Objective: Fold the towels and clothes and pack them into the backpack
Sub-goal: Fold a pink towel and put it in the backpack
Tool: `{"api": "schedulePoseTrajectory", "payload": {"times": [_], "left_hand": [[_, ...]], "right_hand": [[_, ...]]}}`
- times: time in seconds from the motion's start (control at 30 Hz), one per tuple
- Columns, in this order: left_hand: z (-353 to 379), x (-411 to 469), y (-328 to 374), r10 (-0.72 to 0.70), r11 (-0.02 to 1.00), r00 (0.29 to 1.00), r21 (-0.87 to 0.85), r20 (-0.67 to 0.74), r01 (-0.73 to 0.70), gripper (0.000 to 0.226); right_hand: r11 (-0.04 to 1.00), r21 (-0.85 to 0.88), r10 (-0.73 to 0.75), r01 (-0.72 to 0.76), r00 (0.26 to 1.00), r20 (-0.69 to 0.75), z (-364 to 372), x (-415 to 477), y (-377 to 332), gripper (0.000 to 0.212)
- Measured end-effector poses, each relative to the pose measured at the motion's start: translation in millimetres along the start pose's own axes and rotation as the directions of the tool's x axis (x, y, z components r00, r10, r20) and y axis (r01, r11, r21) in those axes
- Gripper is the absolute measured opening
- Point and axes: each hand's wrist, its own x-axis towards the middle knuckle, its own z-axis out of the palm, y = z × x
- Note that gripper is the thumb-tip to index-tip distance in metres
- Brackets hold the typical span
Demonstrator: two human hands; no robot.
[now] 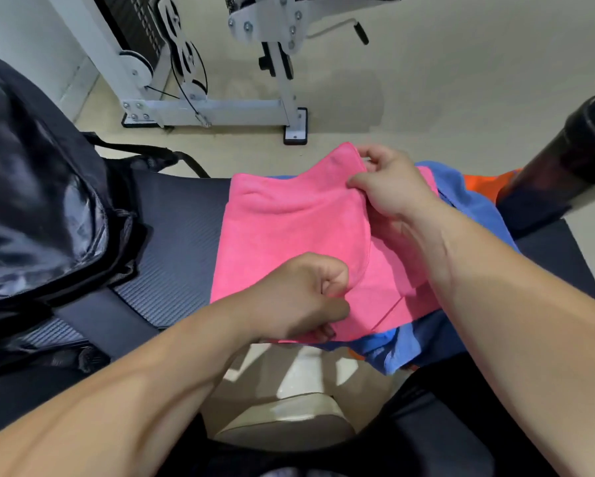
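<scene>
A pink towel [289,232] lies partly folded on a black padded bench [172,242]. My left hand [303,297] pinches the towel's near edge with curled fingers. My right hand [392,187] pinches the far right corner and lifts it off the bench. Under the towel lies a blue garment [475,201] with an orange piece [488,184] showing at the far right. The black backpack [38,201] stands at the left of the bench, its zipped opening facing the towel.
A white gym machine frame [220,108] stands on the beige floor beyond the bench. A black padded roller [571,156] juts in at the right. Backpack straps [158,156] trail over the bench's far edge.
</scene>
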Motion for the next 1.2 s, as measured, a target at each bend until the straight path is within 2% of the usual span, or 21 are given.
{"api": "schedulePoseTrajectory", "payload": {"times": [0.03, 0.1, 0.13, 0.17, 0.23, 0.27, 0.33, 0.4, 0.47, 0.53, 0.6, 0.7, 0.8, 0.9, 0.93, 1.0, 1.07, 1.1, 1.2], "left_hand": [[1, 1, 3, 0.032, 0.999, 0.999, -0.002, -0.003, -0.032, 0.04], [5, 4, 7, 0.068, 0.997, 0.998, 0.046, 0.01, -0.068, 0.039], [9, 5, 7, 0.068, 0.995, 0.997, 0.077, 0.03, -0.07, 0.037], [12, 6, 7, 0.059, 0.993, 0.997, 0.098, 0.057, -0.064, 0.034], [19, 7, 4, 0.028, 0.992, 0.994, 0.122, 0.11, -0.041, 0.029], [19, 8, 1, 0.018, 0.991, 0.995, 0.134, 0.098, -0.031, 0.031], [12, 10, -7, 0.043, 0.988, 0.999, 0.147, -0.031, -0.038, 0.029], [-4, 12, -17, 0.136, 0.977, 0.959, 0.196, -0.25, -0.087, 0.026], [-28, 9, -27, 0.201, 0.924, 0.859, 0.383, -0.47, -0.007, 0.026], [-55, 2, -39, 0.247, 0.85, 0.733, 0.505, -0.634, 0.151, 0.025], [-81, -5, -51, 0.23, 0.815, 0.668, 0.515, -0.708, 0.266, 0.025], [-101, -12, -64, 0.102, 0.721, 0.701, 0.538, -0.706, 0.437, 0.034], [-102, -15, -72, 0.063, 0.652, 0.73, 0.582, -0.681, 0.486, 0.041], [-106, -9, -75, 0.085, 0.677, 0.729, 0.576, -0.679, 0.458, 0.04], [-109, -7, -74, 0.088, 0.683, 0.729, 0.574, -0.679, 0.452, 0.039], [-113, -4, -74, 0.082, 0.678, 0.746, 0.585, -0.661, 0.445, 0.038], [-114, -3, -76, 0.058, 0.667, 0.767, 0.597, -0.639, 0.446, 0.038], [-114, -3, -77, 0.05, 0.666, 0.772, 0.597, -0.633, 0.446, 0.039], [-115, -3, -82, 0.083, 0.644, 0.781, 0.631, -0.62, 0.433, 0.041]], "right_hand": [[0.999, 0.049, -0.01, 0.01, 1.0, 0.0, -1, 2, -3, 0.049], [0.998, 0.04, -0.047, 0.047, 0.999, -0.008, -6, 4, -6, 0.05], [0.996, -0.051, -0.072, 0.07, 0.997, -0.022, -10, 5, -6, 0.049], [0.973, -0.214, -0.096, 0.087, 0.995, -0.035, -15, 6, -4, 0.048], [0.807, -0.586, -0.131, 0.076, 0.99, -0.052, -23, 5, 4, 0.049], [0.708, -0.703, -0.154, 0.069, 0.986, -0.058, -26, 3, 10, 0.054], [0.577, -0.81, -0.236, 0.105, 0.971, -0.042, -27, -4, 20, 0.064], [0.47, -0.861, -0.366, 0.193, 0.931, 0.009, -18, -12, 22, 0.062], [0.383, -0.879, -0.417, 0.285, 0.902, 0.111, -5, -19, 19, 0.057], [0.312, -0.878, -0.376, 0.363, 0.896, 0.237, 13, -25, 14, 0.055], [0.234, -0.871, -0.302, 0.432, 0.884, 0.357, 33, -27, 14, 0.055], [0.16, -0.843, -0.258, 0.513, 0.846, 0.466, 67, -24, 14, 0.048], [0.23, -0.831, -0.3, 0.507, 0.849, 0.435, 100, -5, 6, 0.039], [0.386, -0.83, -0.275, 0.402, 0.909, 0.312, 124, 23, -9, 0.036], [0.413, -0.832, -0.236, 0.371, 0.926, 0.295, 129, 31, -12, 0.037], [0.403, -0.849, -0.171, 0.342, 0.939, 0.297, 139, 42, -11, 0.032], [0.413, -0.855, -0.144, 0.313, 0.95, 0.278, 148, 50, -4, 0.015], [0.442, -0.847, -0.143, 0.294, 0.956, 0.257, 150, 54, -2, 0.009], [0.578, -0.789, -0.162, 0.209, 0.977, 0.14, 151, 64, -1, 0.013]]}}
